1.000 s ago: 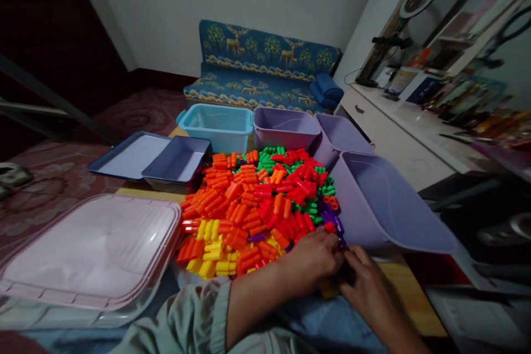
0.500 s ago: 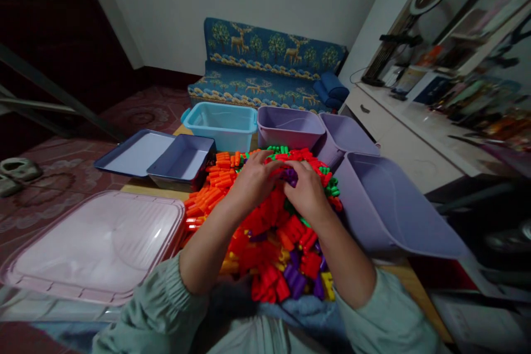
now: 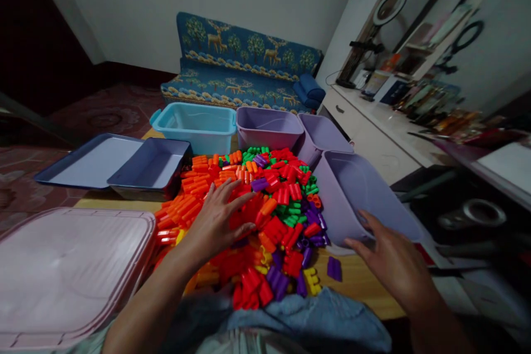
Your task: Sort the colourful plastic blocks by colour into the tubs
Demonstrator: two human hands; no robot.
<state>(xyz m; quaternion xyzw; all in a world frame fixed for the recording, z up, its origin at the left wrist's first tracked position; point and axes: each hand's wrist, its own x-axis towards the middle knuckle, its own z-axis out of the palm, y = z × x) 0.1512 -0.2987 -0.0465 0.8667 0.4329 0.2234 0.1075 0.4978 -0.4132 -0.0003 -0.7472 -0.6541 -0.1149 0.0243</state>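
My left hand [image 3: 222, 215] hovers over or rests on the heap of plastic building blocks [image 3: 286, 193], fingers spread and nothing in them. Orange blocks [image 3: 186, 204] lie around it; red, green, purple and yellow ones fill the right side and front of the heap. At the right, my right hand [image 3: 392, 260] grips the near rim of a purple bin [image 3: 338, 199]. Its fingers reach over the edge and its thumb stays on the outer side. A single purple block [image 3: 334, 269] lies apart on the wooden table, left of that hand.
Behind the heap stand a light blue bin [image 3: 194, 135] and two more purple bins [image 3: 269, 135] [image 3: 317, 149]. A dark blue tin [image 3: 155, 177] with its lid [image 3: 89, 160] is at the left. A pink lidded box [image 3: 74, 271] sits nearest on the left; a sofa [image 3: 244, 61] stands beyond.
My hands have parted from the middle of the heap, where they were together near a purple block. The right hand moved right to the bin; the left opened over the blocks. The view shifted.
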